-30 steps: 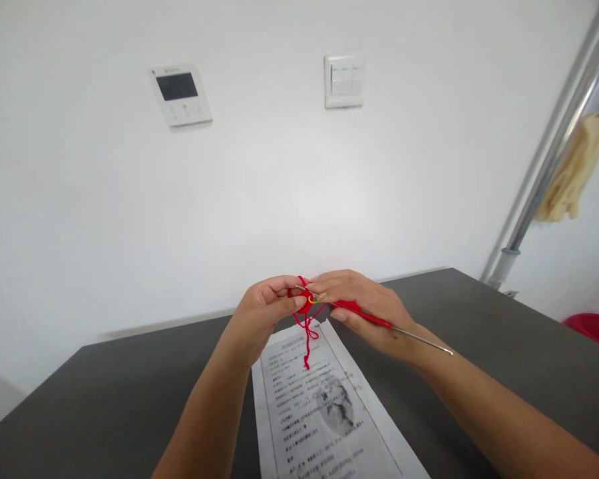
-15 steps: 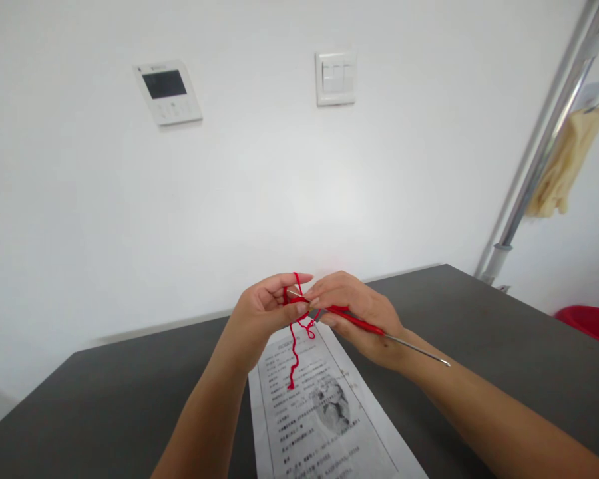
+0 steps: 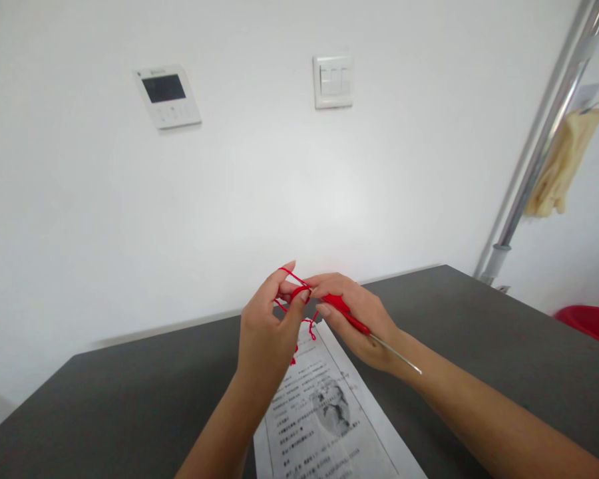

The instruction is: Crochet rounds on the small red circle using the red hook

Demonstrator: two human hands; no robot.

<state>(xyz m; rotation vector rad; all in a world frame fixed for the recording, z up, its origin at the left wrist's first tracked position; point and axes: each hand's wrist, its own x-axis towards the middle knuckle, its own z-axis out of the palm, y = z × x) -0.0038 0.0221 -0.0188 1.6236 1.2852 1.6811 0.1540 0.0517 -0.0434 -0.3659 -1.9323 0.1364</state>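
Between the thumb and fingers of my left hand (image 3: 269, 322) is a small piece of red yarn work (image 3: 300, 293). A strand of red yarn (image 3: 294, 275) runs over its raised index finger toward the work. My right hand (image 3: 362, 316) is closed around the red handle of a crochet hook (image 3: 352, 318). The hook's rear metal shaft points down and right past the wrist, while its front tip is hidden at the yarn near my fingertips. Loose yarn ends dangle below the hands. Under them lies a printed paper sheet (image 3: 324, 426).
The dark grey table (image 3: 154, 399) stands against a white wall. On the wall are an intercom panel (image 3: 168, 96) and a light switch (image 3: 333, 81). A metal pole (image 3: 544, 140), hanging yellowish gloves (image 3: 564, 163) and a red basin (image 3: 592, 324) are at the right.
My left hand has turned, with its index finger raised and the yarn work tilted. My right hand and the hook have shifted slightly left, the rear shaft swinging steeper.
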